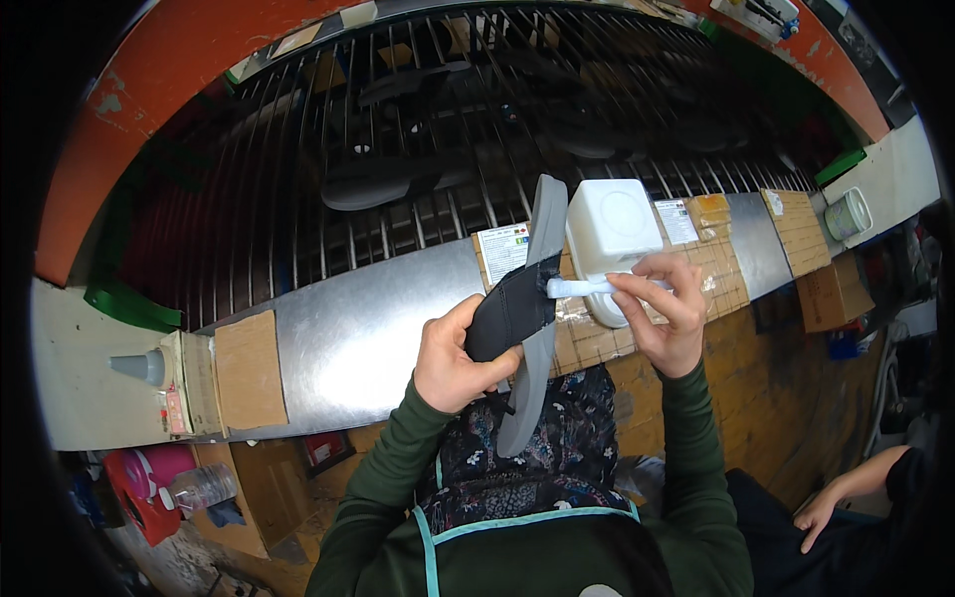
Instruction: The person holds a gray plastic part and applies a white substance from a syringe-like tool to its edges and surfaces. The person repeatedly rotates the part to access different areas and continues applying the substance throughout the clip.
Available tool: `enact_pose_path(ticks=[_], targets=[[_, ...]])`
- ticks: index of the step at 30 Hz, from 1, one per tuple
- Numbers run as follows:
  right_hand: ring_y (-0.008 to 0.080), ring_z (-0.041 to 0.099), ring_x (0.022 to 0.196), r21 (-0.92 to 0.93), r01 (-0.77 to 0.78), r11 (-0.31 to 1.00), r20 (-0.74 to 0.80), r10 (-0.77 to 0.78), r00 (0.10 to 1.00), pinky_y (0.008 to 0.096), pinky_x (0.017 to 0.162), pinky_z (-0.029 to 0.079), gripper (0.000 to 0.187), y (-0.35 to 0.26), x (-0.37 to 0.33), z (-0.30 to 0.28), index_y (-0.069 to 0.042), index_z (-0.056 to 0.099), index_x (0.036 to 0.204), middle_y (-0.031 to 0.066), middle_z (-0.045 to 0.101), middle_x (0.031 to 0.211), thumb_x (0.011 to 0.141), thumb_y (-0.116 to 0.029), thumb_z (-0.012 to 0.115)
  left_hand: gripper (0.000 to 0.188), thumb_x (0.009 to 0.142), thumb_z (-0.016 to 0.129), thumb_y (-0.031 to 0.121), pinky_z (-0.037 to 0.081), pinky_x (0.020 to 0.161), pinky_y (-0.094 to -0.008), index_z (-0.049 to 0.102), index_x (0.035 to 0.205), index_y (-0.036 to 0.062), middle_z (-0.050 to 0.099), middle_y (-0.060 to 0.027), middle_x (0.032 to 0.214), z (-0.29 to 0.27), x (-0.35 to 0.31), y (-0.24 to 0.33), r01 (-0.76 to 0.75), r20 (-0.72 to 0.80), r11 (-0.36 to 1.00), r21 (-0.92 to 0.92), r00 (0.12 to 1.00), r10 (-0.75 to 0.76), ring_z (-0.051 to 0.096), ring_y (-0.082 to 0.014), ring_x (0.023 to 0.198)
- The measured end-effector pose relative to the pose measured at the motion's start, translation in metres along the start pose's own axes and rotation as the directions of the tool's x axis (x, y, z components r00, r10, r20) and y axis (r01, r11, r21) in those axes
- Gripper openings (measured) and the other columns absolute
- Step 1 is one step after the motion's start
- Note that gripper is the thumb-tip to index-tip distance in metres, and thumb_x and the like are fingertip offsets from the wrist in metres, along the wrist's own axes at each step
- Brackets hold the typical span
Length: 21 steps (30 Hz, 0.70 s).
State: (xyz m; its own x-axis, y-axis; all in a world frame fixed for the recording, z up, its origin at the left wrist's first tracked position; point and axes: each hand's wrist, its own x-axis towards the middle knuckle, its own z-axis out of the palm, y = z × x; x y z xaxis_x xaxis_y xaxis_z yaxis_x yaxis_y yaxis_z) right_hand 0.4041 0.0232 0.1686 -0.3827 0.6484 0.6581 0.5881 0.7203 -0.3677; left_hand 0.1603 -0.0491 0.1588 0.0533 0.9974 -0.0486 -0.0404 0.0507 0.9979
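- While my left hand is closed around the black strap of a sandal, thumb on the near side, my right hand pinches a slim white applicator between thumb and fingers.
- The applicator's tip is at the strap's right edge; I cannot tell whether it presses on it.
- The sandal's grey sole is turned edge-on to me, running from over the bench's far edge down to my patterned apron.
- Just beside the sole's upper part is a white squarish container, its lower end partly behind my applicator and fingers.
- Under these lies taped cardboard on the bench; to the left is bare shiny metal, then a brown cardboard piece.
- Beyond the bench, more dark sandals lie on metal bars.
- At lower right, well apart from mine, is another person's hand.
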Motion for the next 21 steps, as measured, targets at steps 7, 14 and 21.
enact_pose_path(ticks=[7, 14, 21], targets=[[0.0143, 0.052, 0.078, 0.031, -0.012, 0.999, 0.038, 0.011, 0.999, 0.0309, 0.074, 0.031, 0.024, 0.0012, -0.0005, -0.0053, -0.015, 0.076, 0.097, 0.0004, 0.062, 0.090, 0.073, -0.011, 0.077, 0.031, 0.075, 0.068, 0.000, 0.045, 0.045, -0.0194, 0.061, 0.104, -0.0035, 0.064, -0.0011, 0.072, 0.0024, 0.0046, 0.0033, 0.001, -0.004, 1.000, 0.017, 1.000, -0.001, 0.055, -0.0040, 0.050], [0.0134, 0.052, 0.077, 0.043, 0.025, 0.999, 0.063, -0.028, 0.998, 0.0303, 0.073, 0.032, 0.023, 0.0010, -0.0001, -0.0063, -0.015, 0.076, 0.097, -0.0002, 0.062, 0.089, 0.074, -0.012, 0.077, 0.029, 0.074, 0.068, 0.000, 0.045, 0.046, -0.0201, 0.061, 0.102, -0.0031, 0.064, -0.0006, 0.072, -0.0007, 0.0060, 0.0071, -0.027, -0.012, 0.999, 0.038, 1.000, 0.028, 0.055, -0.0038, 0.051], [0.0175, 0.054, 0.082, 0.072, 0.002, 0.997, 0.123, -0.011, 0.992, 0.0304, 0.072, 0.038, 0.023, -0.0022, -0.0013, -0.0069, -0.013, 0.076, 0.094, 0.0023, 0.062, 0.089, 0.071, -0.006, 0.076, 0.026, 0.074, 0.069, -0.001, 0.044, 0.045, -0.0196, 0.060, 0.098, -0.0018, 0.062, 0.0001, 0.071, -0.0050, 0.0070, 0.0094, -0.045, -0.026, 0.999, 0.024, 0.999, 0.046, 0.054, -0.0037, 0.050]])
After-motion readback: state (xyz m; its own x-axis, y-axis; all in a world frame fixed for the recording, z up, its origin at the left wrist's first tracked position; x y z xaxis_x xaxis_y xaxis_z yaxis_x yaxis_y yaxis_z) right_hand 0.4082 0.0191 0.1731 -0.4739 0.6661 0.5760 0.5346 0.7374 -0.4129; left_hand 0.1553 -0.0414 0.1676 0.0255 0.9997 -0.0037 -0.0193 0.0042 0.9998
